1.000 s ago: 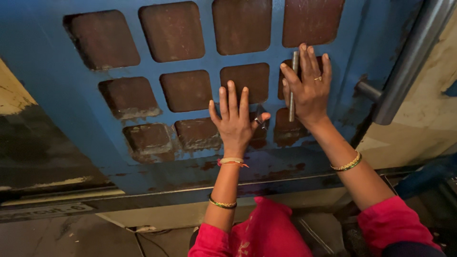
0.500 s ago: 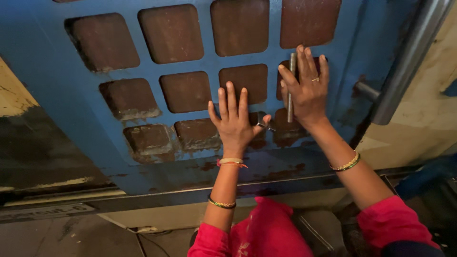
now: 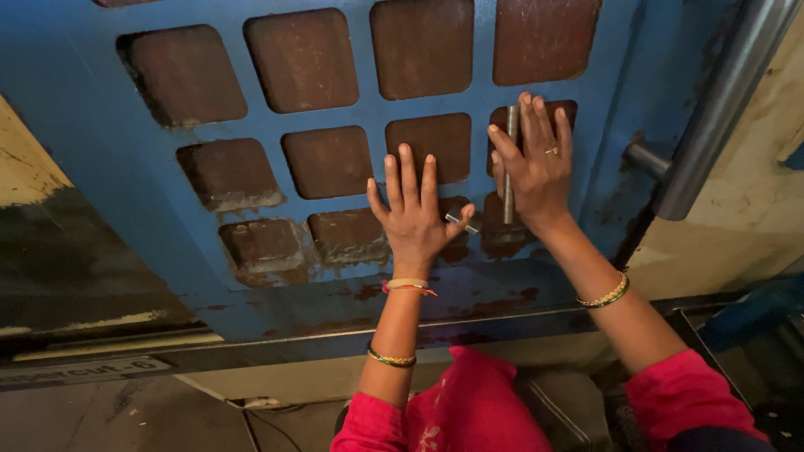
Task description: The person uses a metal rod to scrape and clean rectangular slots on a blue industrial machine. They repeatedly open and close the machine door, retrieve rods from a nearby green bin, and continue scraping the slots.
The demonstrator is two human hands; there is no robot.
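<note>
Metal rod (image 3: pixel 508 163) | under right hand (image 3: pixel 536 163) | possibly pinned | blue grid plate (image 3: pixel 368 117)

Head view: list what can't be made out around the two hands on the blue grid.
- Small metal piece: mostly covered by the left hand.
- Metal rod: its grip is hidden behind the right hand.
- Steel bar: cut off by the top edge.
</note>
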